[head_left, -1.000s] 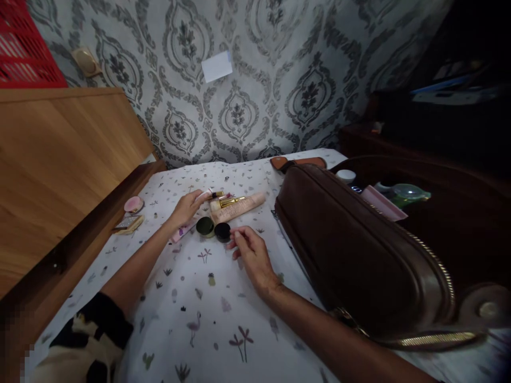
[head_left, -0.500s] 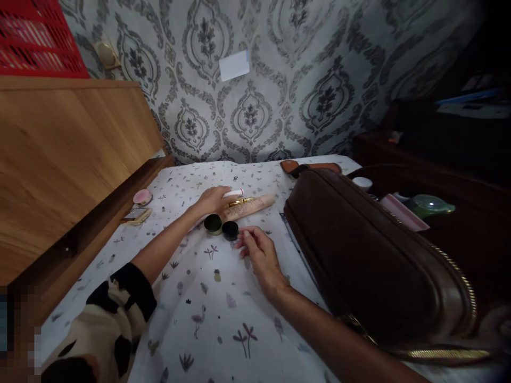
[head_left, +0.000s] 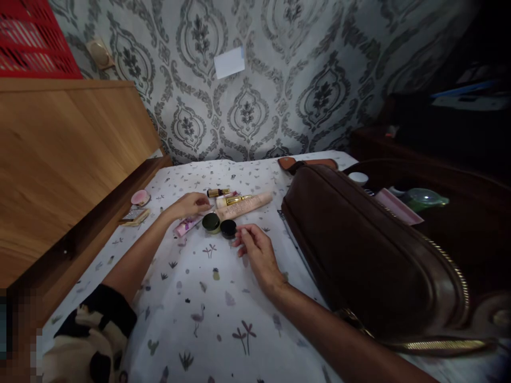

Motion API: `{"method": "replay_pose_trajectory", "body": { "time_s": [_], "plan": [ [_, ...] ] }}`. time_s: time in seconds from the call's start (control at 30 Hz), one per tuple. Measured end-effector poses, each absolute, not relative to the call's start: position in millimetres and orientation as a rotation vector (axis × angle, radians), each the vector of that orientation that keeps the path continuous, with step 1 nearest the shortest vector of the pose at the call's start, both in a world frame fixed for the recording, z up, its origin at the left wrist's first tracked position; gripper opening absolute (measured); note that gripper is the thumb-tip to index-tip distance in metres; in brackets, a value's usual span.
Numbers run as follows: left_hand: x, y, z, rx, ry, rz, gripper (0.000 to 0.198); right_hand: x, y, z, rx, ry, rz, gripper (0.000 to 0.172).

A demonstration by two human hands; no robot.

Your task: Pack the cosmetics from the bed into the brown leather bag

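Note:
My left hand (head_left: 190,205) hovers at the left end of a group of cosmetics, fingers loosely bent and apart, apparently holding nothing. Beside its fingertips lie a dark and gold tube (head_left: 218,192), a gold slim tube (head_left: 237,200) and a long peach squeeze tube (head_left: 251,204). Under and in front of that hand is a pink-purple tube (head_left: 187,224). Two round pots stand nearer me: a dark green-topped one (head_left: 211,223) and a black one (head_left: 228,229). My right hand (head_left: 257,252) rests open, its curled fingertips close to the black pot; contact is unclear.
A large brown leather bag (head_left: 359,255) fills the right side, with a pink box (head_left: 399,206) and green bottle (head_left: 427,199) behind it. At left are a pink round pot (head_left: 140,197), a compact (head_left: 134,216) and a wooden panel (head_left: 75,159). A patterned cloth (head_left: 223,319) covers the surface.
My left hand has drawn back to the left from above the tubes, uncovering the dark and gold tube and the pink-purple one. My right hand has stayed by the black pot.

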State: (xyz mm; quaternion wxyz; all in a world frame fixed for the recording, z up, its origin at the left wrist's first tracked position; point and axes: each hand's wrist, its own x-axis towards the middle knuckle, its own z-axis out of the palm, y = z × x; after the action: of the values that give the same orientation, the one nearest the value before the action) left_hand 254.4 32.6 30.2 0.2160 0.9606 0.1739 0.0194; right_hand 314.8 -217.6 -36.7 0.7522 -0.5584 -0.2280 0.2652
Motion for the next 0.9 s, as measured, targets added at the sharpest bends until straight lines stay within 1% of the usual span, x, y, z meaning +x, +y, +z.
{"method": "replay_pose_trajectory", "body": {
  "time_s": [0.1, 0.17, 0.3, 0.47, 0.53, 0.63, 0.73, 0.9],
  "plan": [
    [284, 16, 32, 2.849, 0.368, 0.240, 0.030, 315, -217, -38, -1.226, -0.487, 0.579, 0.040],
    [310, 3, 30, 2.903, 0.244, 0.248, 0.027, 315, -216, -39, -1.237, -0.482, 0.581, 0.039],
    [358, -12, 25, 2.988, 0.070, 0.034, 0.024, 315, -216, -42, -1.220, -0.488, 0.574, 0.038],
    [391, -4, 31, 2.949, 0.108, -0.234, 0.012, 314, -215, -43, -1.216, -0.497, 0.572, 0.039],
    [397, -1, 34, 2.912, 0.140, -0.288, 0.011, 314, -214, -44, -1.214, -0.494, 0.561, 0.038],
    [398, -1, 33, 2.855, 0.203, -0.267, 0.015, 315, -213, -44, -1.209, -0.484, 0.561, 0.036],
    [393, -2, 31, 2.793, 0.258, -0.147, 0.020, 316, -214, -44, -1.203, -0.490, 0.578, 0.036],
    [373, -2, 37, 2.644, 0.301, 0.116, 0.040, 316, -214, -45, -1.202, -0.478, 0.577, 0.035]
  ]
}}
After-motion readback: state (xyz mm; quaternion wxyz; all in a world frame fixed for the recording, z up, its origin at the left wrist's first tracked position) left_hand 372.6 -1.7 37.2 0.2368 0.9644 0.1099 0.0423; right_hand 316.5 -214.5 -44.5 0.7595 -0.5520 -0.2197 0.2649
